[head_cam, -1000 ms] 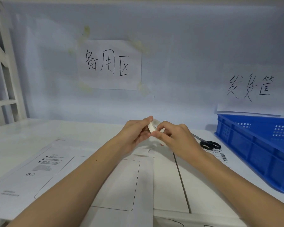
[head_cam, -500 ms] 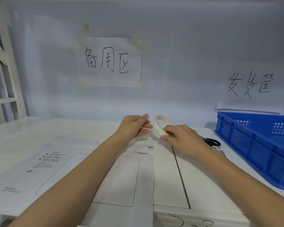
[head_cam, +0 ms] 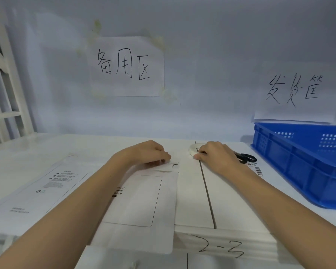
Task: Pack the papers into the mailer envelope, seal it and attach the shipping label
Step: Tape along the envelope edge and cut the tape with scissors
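A white mailer envelope (head_cam: 140, 202) lies flat on the table in front of me, its flap end farthest from me. My left hand (head_cam: 147, 152) rests at that flap end with curled fingers, pinching the tape's free end against the envelope. My right hand (head_cam: 217, 155) grips a pale tape roll (head_cam: 193, 148), set down on the table just right of the envelope's top. The stretch of tape between the hands is too thin to make out. A shipping label (head_cam: 257, 169) with barcodes peeks out behind my right wrist.
A second printed mailer (head_cam: 37, 189) lies at the left. Black-handled scissors (head_cam: 245, 158) sit beyond my right hand. A blue plastic crate (head_cam: 299, 171) stands at the right edge. Handwritten paper signs hang on the wall behind. A white frame stands at far left.
Both hands dropped from mid-air to the table. They moved apart, the left to the envelope's flap end and the right with the roll down onto the table.
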`<action>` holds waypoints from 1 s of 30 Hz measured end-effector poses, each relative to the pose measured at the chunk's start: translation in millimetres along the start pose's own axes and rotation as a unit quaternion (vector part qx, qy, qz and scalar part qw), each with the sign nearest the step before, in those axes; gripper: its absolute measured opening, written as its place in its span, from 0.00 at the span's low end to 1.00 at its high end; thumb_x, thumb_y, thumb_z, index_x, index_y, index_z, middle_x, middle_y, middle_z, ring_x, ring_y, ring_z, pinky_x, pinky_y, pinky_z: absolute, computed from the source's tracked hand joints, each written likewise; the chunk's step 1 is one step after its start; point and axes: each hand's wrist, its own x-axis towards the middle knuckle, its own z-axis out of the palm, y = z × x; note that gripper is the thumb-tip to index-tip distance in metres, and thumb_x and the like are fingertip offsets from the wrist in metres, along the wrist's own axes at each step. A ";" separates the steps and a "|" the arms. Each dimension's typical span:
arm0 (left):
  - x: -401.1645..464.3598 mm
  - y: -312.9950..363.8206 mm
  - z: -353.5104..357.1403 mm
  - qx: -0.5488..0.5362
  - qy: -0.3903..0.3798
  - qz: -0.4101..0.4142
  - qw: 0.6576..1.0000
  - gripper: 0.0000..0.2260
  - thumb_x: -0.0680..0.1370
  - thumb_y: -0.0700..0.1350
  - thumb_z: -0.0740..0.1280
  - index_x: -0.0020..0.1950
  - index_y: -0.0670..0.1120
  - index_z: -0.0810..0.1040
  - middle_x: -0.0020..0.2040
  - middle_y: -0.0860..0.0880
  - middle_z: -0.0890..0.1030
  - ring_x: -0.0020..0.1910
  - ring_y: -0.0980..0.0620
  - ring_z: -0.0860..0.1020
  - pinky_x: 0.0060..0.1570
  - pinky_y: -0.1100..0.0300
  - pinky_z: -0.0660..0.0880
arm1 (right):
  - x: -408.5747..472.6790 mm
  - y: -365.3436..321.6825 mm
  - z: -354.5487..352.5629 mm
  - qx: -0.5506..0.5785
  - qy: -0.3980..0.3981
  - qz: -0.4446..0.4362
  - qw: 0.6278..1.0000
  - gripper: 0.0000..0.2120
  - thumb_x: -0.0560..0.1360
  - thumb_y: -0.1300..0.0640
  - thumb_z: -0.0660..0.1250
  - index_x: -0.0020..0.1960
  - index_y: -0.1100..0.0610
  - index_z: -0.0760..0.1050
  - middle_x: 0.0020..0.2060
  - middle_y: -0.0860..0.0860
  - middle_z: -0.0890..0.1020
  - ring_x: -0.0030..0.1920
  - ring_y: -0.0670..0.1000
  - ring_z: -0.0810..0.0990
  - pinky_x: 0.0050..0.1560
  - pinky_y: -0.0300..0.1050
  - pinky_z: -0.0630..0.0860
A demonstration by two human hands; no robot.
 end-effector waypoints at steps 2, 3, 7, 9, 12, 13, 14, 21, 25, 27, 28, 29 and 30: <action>-5.5 3.2 -7.6 0.016 -0.035 -0.005 0.999 0.14 0.77 0.57 0.69 0.45 0.46 0.81 0.40 0.51 0.79 0.37 0.52 0.75 0.44 0.61 0.71 | 0.3 0.6 0.2 0.045 0.003 0.007 0.999 0.14 0.76 0.49 0.64 0.39 0.57 0.78 0.37 0.52 0.78 0.42 0.56 0.76 0.37 0.47 0.67; -7.9 3.4 -9.4 0.027 -0.045 -0.004 0.999 0.16 0.77 0.59 0.69 0.48 0.46 0.81 0.42 0.52 0.79 0.40 0.52 0.75 0.47 0.60 0.71 | 0.3 0.7 0.1 0.058 0.006 0.008 0.998 0.12 0.77 0.49 0.63 0.42 0.55 0.80 0.40 0.52 0.79 0.44 0.56 0.77 0.39 0.46 0.68; -14.2 -10.2 4.3 0.055 -0.007 0.022 0.998 0.18 0.74 0.64 0.68 0.53 0.51 0.78 0.45 0.54 0.78 0.42 0.55 0.75 0.47 0.60 0.70 | 0.6 -0.2 -1.2 0.043 0.030 -0.015 0.999 0.13 0.79 0.51 0.59 0.57 0.52 0.80 0.53 0.52 0.79 0.55 0.56 0.76 0.50 0.48 0.70; -15.7 -17.3 14.9 0.029 0.015 0.042 0.999 0.17 0.73 0.64 0.69 0.53 0.53 0.76 0.43 0.53 0.75 0.38 0.55 0.73 0.42 0.60 0.69 | -0.3 -4.6 -3.7 0.044 0.042 -0.042 0.997 0.14 0.79 0.52 0.59 0.59 0.52 0.79 0.55 0.52 0.78 0.57 0.55 0.75 0.53 0.48 0.68; -14.7 -21.9 19.0 0.009 0.020 0.051 0.998 0.16 0.74 0.63 0.70 0.53 0.55 0.75 0.43 0.53 0.73 0.38 0.55 0.71 0.41 0.60 0.68 | -7.2 -19.2 -7.8 0.113 0.018 -0.099 0.988 0.13 0.79 0.54 0.60 0.60 0.51 0.80 0.53 0.48 0.79 0.57 0.50 0.74 0.56 0.46 0.70; -14.2 -22.2 19.0 0.003 0.020 0.051 0.999 0.16 0.73 0.63 0.70 0.53 0.55 0.75 0.43 0.53 0.73 0.38 0.54 0.71 0.41 0.60 0.68 | -11.2 -24.7 -8.6 0.146 -0.010 -0.113 0.983 0.13 0.79 0.56 0.61 0.59 0.50 0.81 0.53 0.47 0.79 0.55 0.47 0.75 0.55 0.42 0.70; -13.5 -22.5 19.3 0.000 0.021 0.051 0.998 0.16 0.73 0.63 0.70 0.53 0.56 0.75 0.43 0.53 0.73 0.38 0.54 0.71 0.41 0.59 0.68 | -15.1 -29.3 -8.6 0.177 -0.042 -0.125 0.975 0.14 0.78 0.58 0.61 0.58 0.50 0.82 0.52 0.47 0.80 0.53 0.45 0.75 0.53 0.37 0.70; -12.3 -23.3 21.0 0.003 0.021 0.051 0.998 0.15 0.76 0.60 0.69 0.57 0.54 0.73 0.44 0.53 0.74 0.39 0.55 0.72 0.42 0.60 0.69 | -22.7 -34.2 -9.1 0.230 -0.115 -0.148 0.955 0.17 0.73 0.64 0.62 0.51 0.49 0.86 0.49 0.46 0.83 0.50 0.45 0.79 0.53 0.37 0.75; -11.2 -21.0 22.9 0.034 0.028 0.042 0.998 0.15 0.78 0.59 0.66 0.59 0.52 0.72 0.44 0.53 0.74 0.41 0.56 0.72 0.43 0.60 0.68 | -24.9 -33.0 -12.4 0.246 -0.126 -0.136 0.951 0.16 0.71 0.63 0.63 0.46 0.48 0.86 0.48 0.45 0.83 0.50 0.47 0.81 0.55 0.46 0.77; -12.4 -18.2 25.0 0.044 0.040 0.041 0.997 0.16 0.78 0.59 0.66 0.60 0.52 0.72 0.44 0.53 0.74 0.42 0.56 0.72 0.43 0.60 0.68 | -25.4 -31.5 -13.2 0.250 -0.131 -0.131 0.950 0.15 0.71 0.63 0.64 0.45 0.48 0.86 0.47 0.43 0.84 0.50 0.46 0.81 0.56 0.45 0.78; -14.0 -17.0 25.0 0.052 0.047 0.047 0.996 0.16 0.78 0.59 0.66 0.61 0.52 0.73 0.44 0.53 0.74 0.42 0.56 0.72 0.44 0.60 0.68 | -25.2 -31.2 -13.9 0.249 -0.133 -0.131 0.950 0.15 0.71 0.63 0.64 0.46 0.49 0.86 0.47 0.43 0.84 0.51 0.45 0.81 0.56 0.44 0.77; -17.0 -16.7 23.0 0.058 0.051 0.054 0.996 0.17 0.79 0.59 0.66 0.63 0.53 0.73 0.45 0.53 0.75 0.44 0.55 0.74 0.46 0.60 0.70 | -24.9 -31.0 -14.0 0.247 -0.136 -0.131 0.950 0.14 0.71 0.63 0.64 0.46 0.51 0.86 0.47 0.42 0.84 0.51 0.44 0.80 0.57 0.43 0.77; -22.2 -17.3 18.6 0.058 0.054 0.062 0.995 0.17 0.79 0.58 0.65 0.65 0.54 0.73 0.47 0.53 0.76 0.47 0.54 0.75 0.49 0.60 0.70 | -24.4 -31.2 -14.0 0.243 -0.138 -0.132 0.951 0.14 0.71 0.63 0.64 0.46 0.52 0.86 0.47 0.42 0.84 0.51 0.43 0.80 0.57 0.43 0.77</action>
